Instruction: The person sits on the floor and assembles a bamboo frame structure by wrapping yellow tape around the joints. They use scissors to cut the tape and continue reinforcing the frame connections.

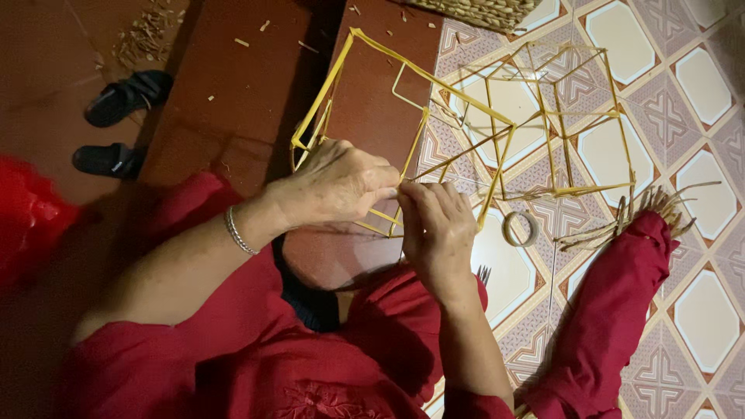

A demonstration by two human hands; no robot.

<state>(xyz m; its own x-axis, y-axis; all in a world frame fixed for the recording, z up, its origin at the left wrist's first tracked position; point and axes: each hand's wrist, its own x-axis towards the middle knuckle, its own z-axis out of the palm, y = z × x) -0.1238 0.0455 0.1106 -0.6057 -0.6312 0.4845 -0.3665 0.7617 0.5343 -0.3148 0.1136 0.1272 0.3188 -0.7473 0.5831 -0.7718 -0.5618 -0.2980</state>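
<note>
The floor carries everything here: a dark red-brown part (233, 101) on the left and patterned tiles (698, 310) on the right. Across the border between them stands a big frame of thin yellow sticks (466, 101), open like a cage, with many joints. Its near corner rises in front of the person's lap, and its far part reaches toward the top right of the tiles.

The person wears red clothes, and one red-covered leg (613, 310) stretches out over the tiles at the right. Beside it, on the tiles, lies a loose bundle of sticks (636, 213). A woven basket (481, 12) shows at the top edge, and two black shoes (124, 97) stand on the dark floor at the left, near some small wood chips (143, 35).

The left hand (337, 182), with a silver bracelet (239, 231) on the wrist, is closed around a stick at the frame's near corner. The right hand (434, 225) meets it, its fingertips pinching at the same joint; what it pinches is too small to see. A small roll of tape (520, 229) lies on the tiles just to the right of this hand.

I judge that the frame is very light, stiff along each stick but fragile as a whole. It is best held close to a joint, not in the middle of a stick, which could bend or snap.
</note>
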